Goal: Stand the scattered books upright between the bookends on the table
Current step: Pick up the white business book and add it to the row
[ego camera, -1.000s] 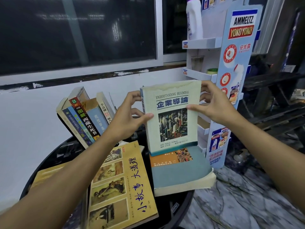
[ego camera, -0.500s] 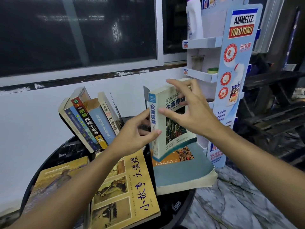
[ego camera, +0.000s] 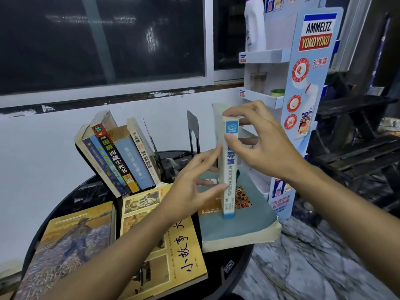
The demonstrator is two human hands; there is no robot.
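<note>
- Both hands are on a pale book with a blue-ended spine, standing upright on a teal book that lies flat at the worktop edge.
- Right hand pinches its top and spine; left hand is spread open against its left side.
- Black bookend stands just behind, with nothing leaning on it.
- A row of books leans to the left, further back.
- Yellow book and a painting-cover book lie flat up front.
- White display rack on the right.
</note>
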